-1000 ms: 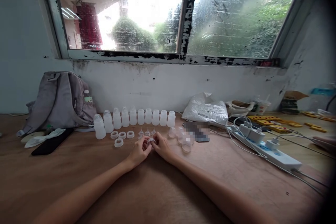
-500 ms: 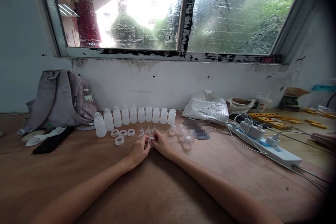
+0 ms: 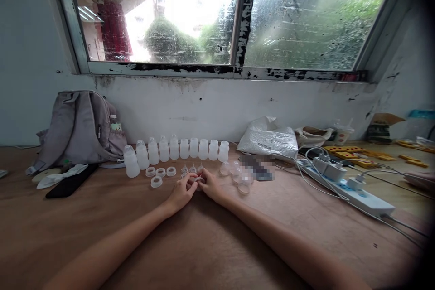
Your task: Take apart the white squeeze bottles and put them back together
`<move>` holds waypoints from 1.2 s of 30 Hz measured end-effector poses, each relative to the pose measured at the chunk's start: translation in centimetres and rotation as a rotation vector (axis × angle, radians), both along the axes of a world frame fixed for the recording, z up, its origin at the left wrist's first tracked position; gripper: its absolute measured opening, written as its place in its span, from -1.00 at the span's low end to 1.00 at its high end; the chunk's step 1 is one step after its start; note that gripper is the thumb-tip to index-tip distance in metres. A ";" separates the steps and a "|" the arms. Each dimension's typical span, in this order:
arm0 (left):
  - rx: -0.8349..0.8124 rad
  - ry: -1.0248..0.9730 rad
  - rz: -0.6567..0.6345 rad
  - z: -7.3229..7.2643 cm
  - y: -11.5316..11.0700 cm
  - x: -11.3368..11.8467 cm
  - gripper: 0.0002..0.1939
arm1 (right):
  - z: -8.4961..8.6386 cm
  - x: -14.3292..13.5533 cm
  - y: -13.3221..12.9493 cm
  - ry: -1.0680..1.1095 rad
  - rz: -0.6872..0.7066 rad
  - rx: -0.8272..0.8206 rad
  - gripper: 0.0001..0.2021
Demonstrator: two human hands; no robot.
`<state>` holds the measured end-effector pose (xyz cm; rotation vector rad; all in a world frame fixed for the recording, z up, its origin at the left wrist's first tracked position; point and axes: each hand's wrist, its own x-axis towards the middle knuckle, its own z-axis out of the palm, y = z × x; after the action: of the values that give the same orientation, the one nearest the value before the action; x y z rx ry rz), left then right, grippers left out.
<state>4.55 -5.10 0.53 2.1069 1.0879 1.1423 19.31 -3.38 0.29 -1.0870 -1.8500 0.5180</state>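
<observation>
The left hand (image 3: 183,189) and right hand (image 3: 210,186), fingers curled nearly closed, are pinching a pale ring (image 3: 200,180) between them. It is probably feeling light, stiff and slightly slippery, favouring a rim hold.

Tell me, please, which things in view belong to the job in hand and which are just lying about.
Seemingly the job: held pale part, rings, teats, bottles, clear caps.
Seemingly lying about: backpack, tissue, silvery bag, power strip, yellow pieces.
</observation>
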 end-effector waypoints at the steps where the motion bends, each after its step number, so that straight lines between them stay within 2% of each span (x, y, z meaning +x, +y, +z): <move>1: -0.020 -0.019 -0.002 -0.1 0.1 0.0 -0.74 | 0.2 0.0 -0.1 0.020 0.017 -0.017 -0.96; 3: -0.078 -0.070 0.009 -0.5 0.6 -0.1 -0.75 | 0.6 0.0 -0.4 0.076 0.082 -0.087 -0.94; 6: -0.186 -0.172 0.034 -1.0 1.4 -0.2 -0.78 | 1.0 0.1 -0.8 0.184 0.184 -0.230 -0.79; 8: -0.251 -0.248 0.031 -1.3 1.8 -0.3 -0.80 | 1.1 0.1 -0.9 0.244 0.181 -0.267 -0.73; 14: -0.394 -0.426 -0.035 -1.3 2.0 -0.4 -0.75 | 1.0 0.0 -0.7 0.149 0.123 -0.216 -0.78; 17: -0.431 -0.460 -0.024 -0.8 1.8 -0.4 -0.58 | 1.1 0.0 -0.8 0.121 0.127 -0.184 -0.78; 19: -0.430 -0.432 -0.048 -0.5 1.6 -0.4 -0.51 | 1.3 -0.1 -1.0 0.106 0.116 -0.163 -0.78; 22: -0.390 -0.346 -0.070 -0.4 1.3 -0.5 -0.57 | 1.5 -0.1 -1.3 0.078 0.136 -0.149 -0.77; 28: -0.321 -0.286 -0.019 -0.5 1.0 -0.4 -0.66 | 0.9 -0.1 -1.2 0.049 0.248 -0.171 -0.73; 36: -0.246 -0.115 0.011 0.3 0.7 -0.8 -0.67 | 1.3 0.0 -1.5 0.045 0.256 -0.193 -0.70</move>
<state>3.74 -4.40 0.86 1.8271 1.1255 1.0615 19.34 -4.90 1.61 -0.9578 -1.9409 0.8781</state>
